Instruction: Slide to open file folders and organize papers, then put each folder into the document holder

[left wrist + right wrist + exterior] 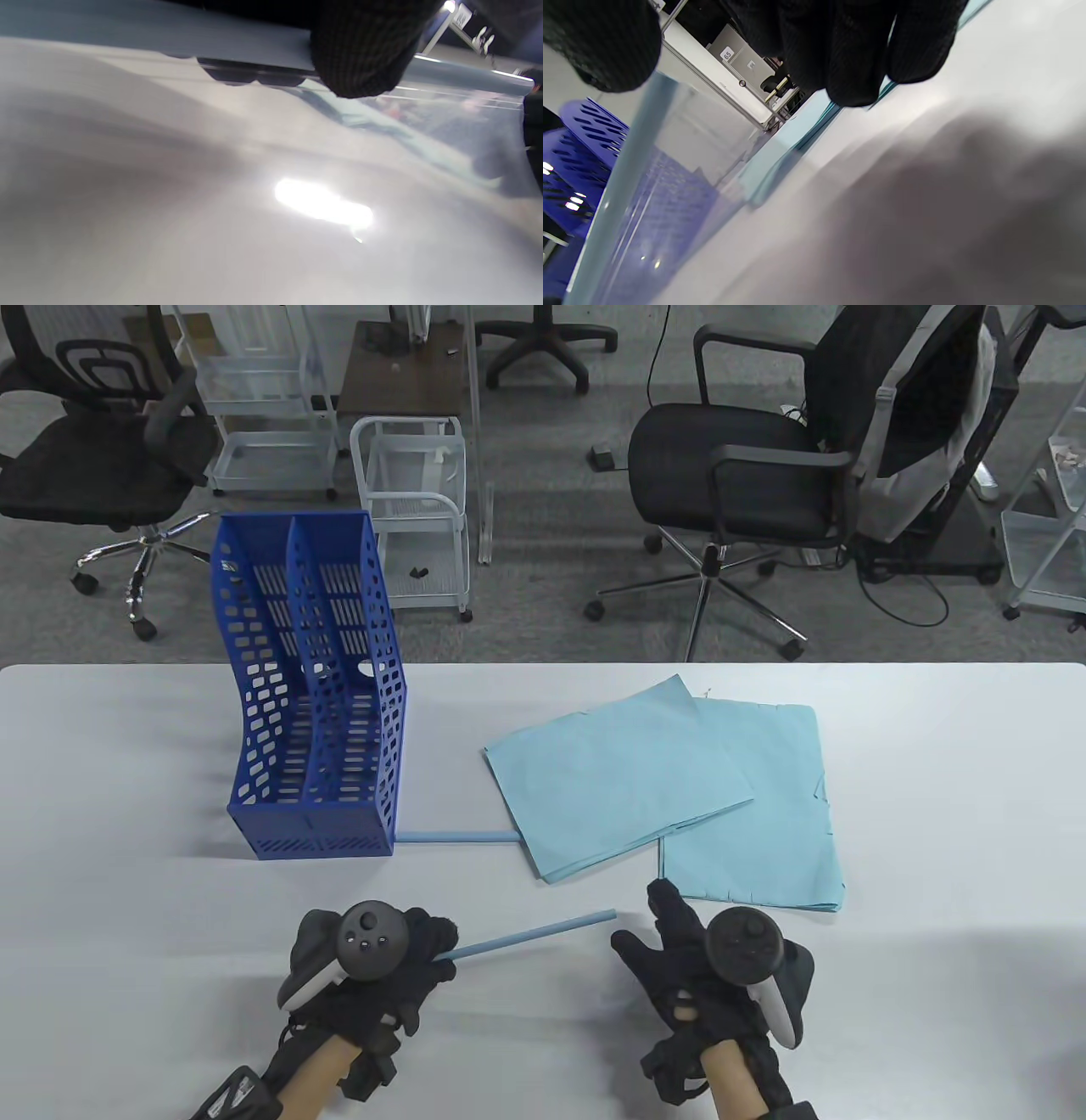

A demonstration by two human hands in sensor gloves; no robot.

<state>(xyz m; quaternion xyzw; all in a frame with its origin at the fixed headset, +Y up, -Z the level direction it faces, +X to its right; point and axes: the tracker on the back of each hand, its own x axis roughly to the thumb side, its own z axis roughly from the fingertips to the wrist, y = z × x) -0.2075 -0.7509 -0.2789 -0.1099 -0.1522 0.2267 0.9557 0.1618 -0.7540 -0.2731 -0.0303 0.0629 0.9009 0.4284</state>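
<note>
The left hand [361, 976] is gripping one end of a pale blue slide bar [543, 934] lying near the front of the table [933, 780], its fingers curled round the bar. The right hand [713, 976] is resting at the bar's other end with fingers fairly straight, holding nothing that I can make out; the wrist views suggest a clear folder sheet attached to the bar, though its edges are hard to trace. A second bar [458, 837] is lying just beside the blue document holder [314, 687], which is standing upright at the left. Two stacks of blue papers [619, 780] are overlapping at the centre. To do this step well, the left hand should probably be pulling the bar straight along its length while the right is pressing the sheet flat, so nothing buckles.
</note>
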